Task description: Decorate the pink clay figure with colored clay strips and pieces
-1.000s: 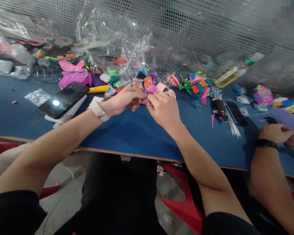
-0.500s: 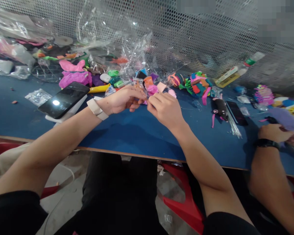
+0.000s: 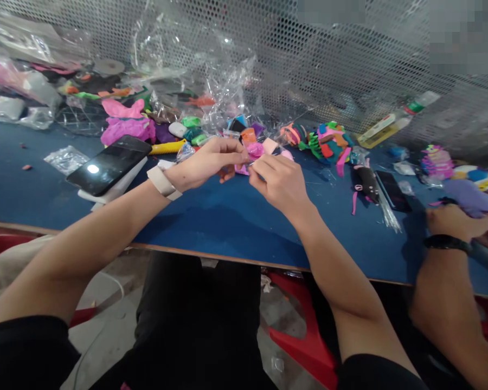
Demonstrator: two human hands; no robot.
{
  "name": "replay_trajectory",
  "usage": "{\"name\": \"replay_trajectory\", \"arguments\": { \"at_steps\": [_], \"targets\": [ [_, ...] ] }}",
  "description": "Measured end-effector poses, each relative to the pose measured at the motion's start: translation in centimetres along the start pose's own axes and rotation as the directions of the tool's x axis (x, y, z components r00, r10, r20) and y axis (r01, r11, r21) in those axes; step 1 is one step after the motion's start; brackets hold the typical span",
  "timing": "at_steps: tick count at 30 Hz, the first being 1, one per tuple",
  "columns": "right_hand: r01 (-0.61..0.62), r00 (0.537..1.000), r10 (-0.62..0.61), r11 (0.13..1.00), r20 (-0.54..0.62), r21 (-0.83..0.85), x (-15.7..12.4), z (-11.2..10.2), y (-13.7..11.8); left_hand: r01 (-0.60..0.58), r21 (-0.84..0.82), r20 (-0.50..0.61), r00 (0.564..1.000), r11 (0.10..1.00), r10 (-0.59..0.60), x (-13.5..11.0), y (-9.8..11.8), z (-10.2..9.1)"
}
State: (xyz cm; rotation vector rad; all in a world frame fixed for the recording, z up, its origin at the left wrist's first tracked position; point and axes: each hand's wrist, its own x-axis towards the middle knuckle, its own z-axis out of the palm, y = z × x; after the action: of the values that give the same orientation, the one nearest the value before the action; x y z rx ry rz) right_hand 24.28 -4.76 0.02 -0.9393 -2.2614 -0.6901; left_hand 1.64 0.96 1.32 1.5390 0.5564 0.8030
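My left hand (image 3: 209, 162) and my right hand (image 3: 280, 180) meet above the blue table (image 3: 228, 216), fingers pinched together on a small clear packet with pink clay (image 3: 250, 157) in it. A pale watch band sits on my left wrist. Just behind my fingers lies a cluster of small clay packets (image 3: 248, 135) in orange, pink, blue and purple. What exactly sits between my fingertips is partly hidden.
A black phone (image 3: 109, 165) rests on a white pad at the left, beside a yellow tool (image 3: 166, 147). Crumpled cellophane (image 3: 211, 70) and pink clay sheets (image 3: 126, 127) lie behind. A colourful clay figure (image 3: 329, 142) and a second phone (image 3: 392, 187) are to the right. Another person's hand (image 3: 455, 222) works at the far right.
My hands have lifted slightly and stayed pinched on the packet. The other person's hand at the right has shifted a little lower.
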Motion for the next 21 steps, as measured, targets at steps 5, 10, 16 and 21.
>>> {"name": "replay_trajectory", "arguments": {
  "at_steps": [5, 10, 16, 21],
  "targets": [
    [-0.086, 0.996, 0.089, 0.975, -0.007, 0.206, 0.29, -0.65, -0.18, -0.335, 0.339, -0.115, 0.913, 0.879, 0.392, -0.26, -0.23, -0.39],
    [-0.208, 0.974, 0.226, 0.852, 0.023, 0.48, 0.29, -0.53, 0.26, -0.446, 0.455, 0.048, 0.876, 0.77, 0.48, -0.88, -0.06, -0.01],
    [-0.34, 0.937, 0.323, 0.756, 0.133, 0.56, 0.38, -0.83, 0.51, -0.453, 0.562, 0.064, 0.858, 0.692, 0.51, -0.71, -0.73, 0.37],
    [-0.394, 0.917, 0.342, 0.681, 0.208, 0.617, 0.31, -1.05, 0.64, -0.477, 0.585, 0.141, 0.856, 0.656, 0.497, -0.7, -0.94, 0.17]
  ]
}}
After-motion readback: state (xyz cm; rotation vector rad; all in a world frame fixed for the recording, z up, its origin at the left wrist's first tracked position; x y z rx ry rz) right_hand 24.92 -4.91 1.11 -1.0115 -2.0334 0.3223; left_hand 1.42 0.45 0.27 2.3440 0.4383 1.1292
